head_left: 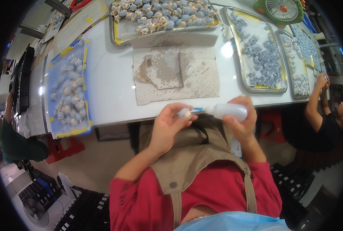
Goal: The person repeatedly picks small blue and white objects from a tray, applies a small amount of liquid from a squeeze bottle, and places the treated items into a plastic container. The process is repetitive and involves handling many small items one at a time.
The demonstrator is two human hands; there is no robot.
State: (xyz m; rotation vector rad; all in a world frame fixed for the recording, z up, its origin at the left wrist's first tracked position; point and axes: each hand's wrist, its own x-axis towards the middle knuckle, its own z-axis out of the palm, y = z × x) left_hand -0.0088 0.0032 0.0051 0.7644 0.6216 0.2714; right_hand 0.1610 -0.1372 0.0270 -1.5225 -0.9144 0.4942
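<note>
My left hand (166, 124) pinches a small cream and blue-grey figurine part (187, 114) between thumb and fingers, just off the table's near edge. Wrapped in my right hand (245, 122) is a white squeeze bottle (226, 111), lying nearly level. Its thin blue nozzle (199, 109) points left and its tip reaches the part; whether they touch, I cannot tell. Beyond both hands lies a stained sheet of cardboard (202, 77) with a smaller cut piece (167, 69) on it.
A metal tray (116, 41) of similar figurine parts stands at the back. On the right, another tray (244, 79) holds blue-grey pieces, near a green fan (282, 10). A blue-edged tray (89, 119) of parts sits left. Co-workers' arms (314, 109) show at the right; red stools (271, 125) stand below.
</note>
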